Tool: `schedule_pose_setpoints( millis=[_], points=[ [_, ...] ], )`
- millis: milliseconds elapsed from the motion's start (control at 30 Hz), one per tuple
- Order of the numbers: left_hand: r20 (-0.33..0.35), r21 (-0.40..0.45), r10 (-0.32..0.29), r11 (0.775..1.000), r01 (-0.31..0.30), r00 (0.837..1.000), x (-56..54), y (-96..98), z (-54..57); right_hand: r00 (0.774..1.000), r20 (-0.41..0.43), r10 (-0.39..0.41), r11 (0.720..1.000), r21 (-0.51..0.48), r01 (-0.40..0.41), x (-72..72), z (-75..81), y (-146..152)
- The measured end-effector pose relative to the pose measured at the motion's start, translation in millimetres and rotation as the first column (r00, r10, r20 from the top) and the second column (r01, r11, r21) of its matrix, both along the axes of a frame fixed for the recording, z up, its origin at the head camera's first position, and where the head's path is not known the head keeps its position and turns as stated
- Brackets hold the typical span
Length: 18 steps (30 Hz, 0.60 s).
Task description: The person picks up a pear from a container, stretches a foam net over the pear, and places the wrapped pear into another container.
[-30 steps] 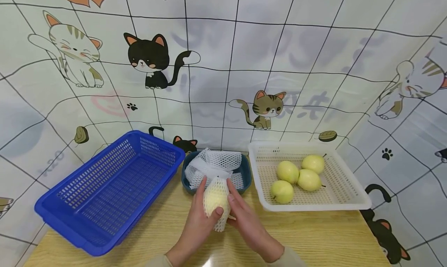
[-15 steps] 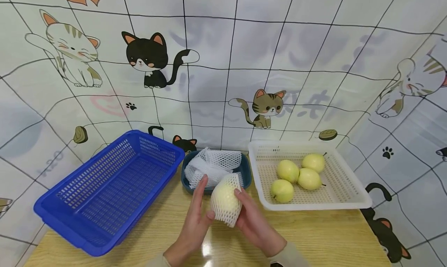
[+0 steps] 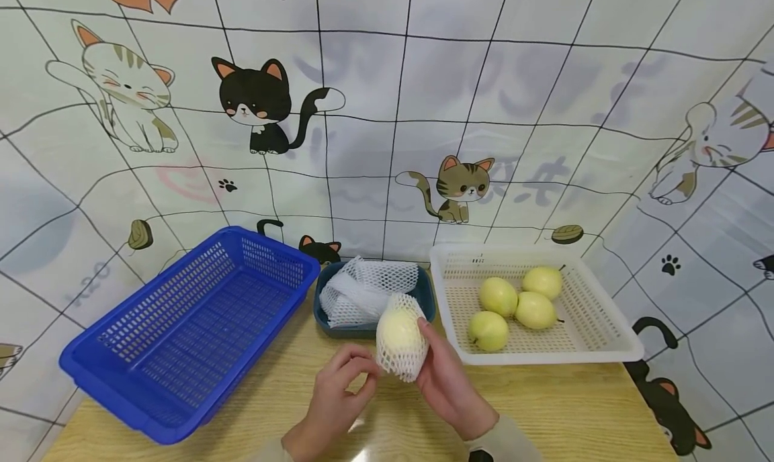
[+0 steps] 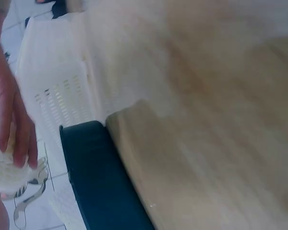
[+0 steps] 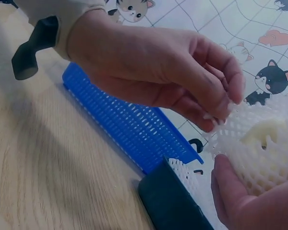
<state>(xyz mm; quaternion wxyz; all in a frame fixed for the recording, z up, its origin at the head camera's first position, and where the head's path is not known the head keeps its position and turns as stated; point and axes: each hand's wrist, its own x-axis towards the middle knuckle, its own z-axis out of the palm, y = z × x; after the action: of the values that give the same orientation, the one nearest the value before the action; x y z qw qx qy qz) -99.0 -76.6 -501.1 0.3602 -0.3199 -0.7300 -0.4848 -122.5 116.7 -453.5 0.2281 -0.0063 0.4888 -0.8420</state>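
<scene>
A pale yellow pear [image 3: 398, 331] in a white foam net sleeve [image 3: 406, 366] is held above the front of the table. My right hand [image 3: 446, 383] grips it from the right side, thumb along the front. At the sleeve's lower left edge, my left hand [image 3: 335, 396] pinches the netting between thumb and fingertip. The right wrist view shows this pinch close up, the left hand [image 5: 168, 67] at the open end of the net and the pear's dimple inside it. In the left wrist view the right hand's fingers [image 4: 21, 129] lie around the netted pear.
Behind the hands stands a small dark teal basin [image 3: 345, 331] with several white foam nets [image 3: 363, 291]. A white basket [image 3: 595, 338] with several bare pears [image 3: 488, 331] is on the right. On the left lies a blue basket [image 3: 199, 334]. A cat-print sheet [image 3: 363, 146] rises behind.
The netted pear has shifted to the right and tilted, now in my right hand's grip. My left hand has come off its side and now pinches the net's edge.
</scene>
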Motion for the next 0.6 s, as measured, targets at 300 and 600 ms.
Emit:
schedule_pose_setpoints(
  millis=[300, 600],
  points=[
    [0.327, 0.156, -0.186, 0.978, 0.141, 0.927, 8.8, -9.6, 9.9, 0.998, -0.066, -0.005, 0.997, 0.071, 0.009, 1.4, -3.3, -2],
    [0.667, 0.583, -0.563, 0.802, 0.129, 0.487, 7.2, -11.1, 33.9, 0.985, -0.17, -0.03, 0.962, 0.261, 0.074, 8.1, -4.7, -8]
  ],
)
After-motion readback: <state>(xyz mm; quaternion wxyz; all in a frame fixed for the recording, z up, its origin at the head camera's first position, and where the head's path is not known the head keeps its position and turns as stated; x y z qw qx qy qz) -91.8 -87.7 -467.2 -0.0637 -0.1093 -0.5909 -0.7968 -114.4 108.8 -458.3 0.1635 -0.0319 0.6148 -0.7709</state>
